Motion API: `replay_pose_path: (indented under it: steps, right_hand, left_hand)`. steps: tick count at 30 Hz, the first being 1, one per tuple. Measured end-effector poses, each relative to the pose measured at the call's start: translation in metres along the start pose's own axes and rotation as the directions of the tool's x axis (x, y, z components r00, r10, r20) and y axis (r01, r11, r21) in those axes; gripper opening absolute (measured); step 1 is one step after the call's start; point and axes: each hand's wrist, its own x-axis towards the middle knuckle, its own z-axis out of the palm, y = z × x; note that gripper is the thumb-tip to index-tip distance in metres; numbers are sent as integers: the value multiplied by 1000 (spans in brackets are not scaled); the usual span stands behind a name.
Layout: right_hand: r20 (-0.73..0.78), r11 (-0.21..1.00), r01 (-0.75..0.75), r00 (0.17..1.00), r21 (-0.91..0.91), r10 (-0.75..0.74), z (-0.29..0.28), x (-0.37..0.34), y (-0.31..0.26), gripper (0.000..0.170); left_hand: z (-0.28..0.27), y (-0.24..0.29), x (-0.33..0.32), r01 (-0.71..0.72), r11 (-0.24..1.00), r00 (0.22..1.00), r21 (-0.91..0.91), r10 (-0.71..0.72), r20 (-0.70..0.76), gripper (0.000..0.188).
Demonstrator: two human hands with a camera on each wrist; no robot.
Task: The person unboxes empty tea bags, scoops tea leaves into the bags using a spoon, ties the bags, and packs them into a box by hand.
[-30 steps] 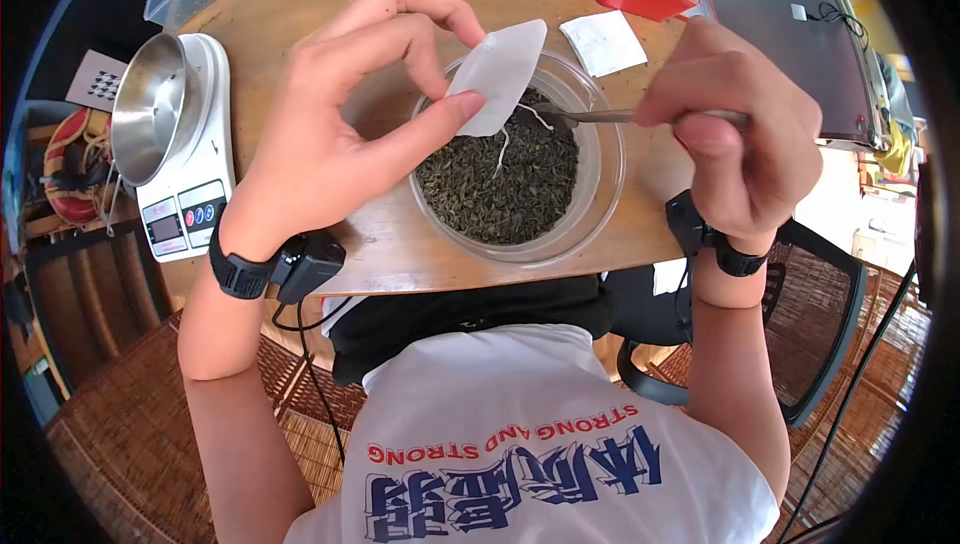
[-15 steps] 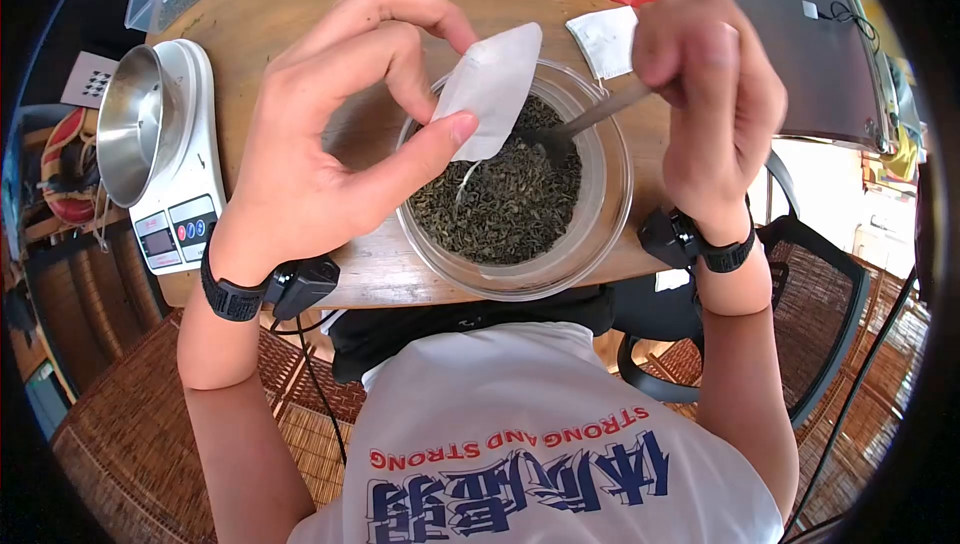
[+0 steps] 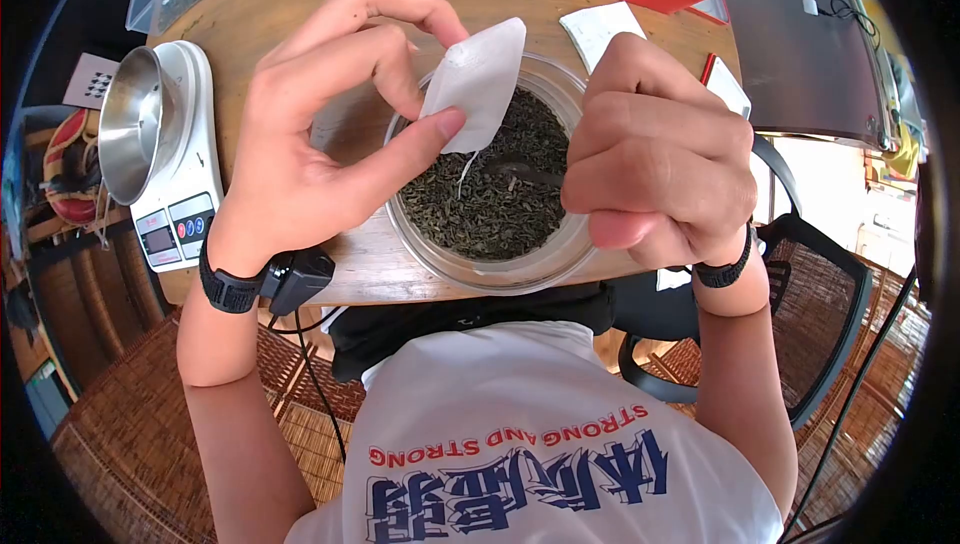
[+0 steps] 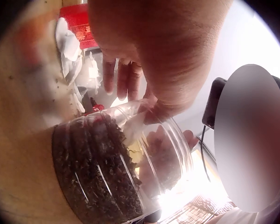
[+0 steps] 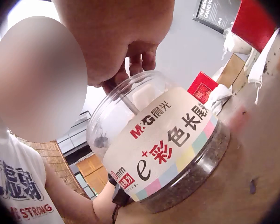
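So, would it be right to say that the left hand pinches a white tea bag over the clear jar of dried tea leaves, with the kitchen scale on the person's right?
Not quite: the kitchen scale stands on the person's left, as the head view shows. The rest holds: the left hand pinches a white tea bag over the clear jar of dried tea leaves.

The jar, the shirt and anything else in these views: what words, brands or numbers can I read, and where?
"STRONG AND STRONG": red, on the white shirt.
"体质虚弱": blue, same shirt.
"M&G晨光": on the clear jar.
"e+彩色长尾": same jar, next character cut off.
"0mm": same jar, start cut off.
"GRAND P": on the dark sign, cut off.
Too small or blurred: the scale's panel, the red box and the rest of the sign.
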Motion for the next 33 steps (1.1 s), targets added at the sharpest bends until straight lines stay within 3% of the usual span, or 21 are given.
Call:
replay_pose_path:
  steps: [8,12,16,18,20,22,26,33]
  right_hand:
    - [-151,995,-34,988,-89,20,-12,-2,4,38]
    - [-80,996,-85,993,-13,84,-6,-2,7,34]
    - [-225,982,-124,962,145,155,-2,-1,-1,39]
    - [-201,969,-161,959,189,199,-5,-3,0,41]
    - [-111,986,-66,990,152,84,-5,-5,4,44]
    - [-64,975,-85,993,206,100,1,-2,-1,49]
    - [-18,992,-45,999,118,47,1,0,-3,53]
    - [-136,999,-31,990,-41,25,-12,-2,1,43]
  left_hand:
    - [0,-2,-1,0,1000,1000,-5,0,4,25]
    - [0,-1,-1,4,1000,1000,5,-4,0,25]
    - [-1,-1,-2,12,1000,1000,11,-12,-3,25]
    - [0,-2,-2,-5,1000,1000,3,5,-3,25]
    - [0,-2,-2,5,1000,1000,-6,-5,-4,25]
    - [0,-1,-1,11,1000,1000,-14,-11,-3,26]
    - [0,-1,-1,-16,1000,1000,20,16,-5,26]
    - [0,-1,-1,-8,1000,1000,24,9,-13,26]
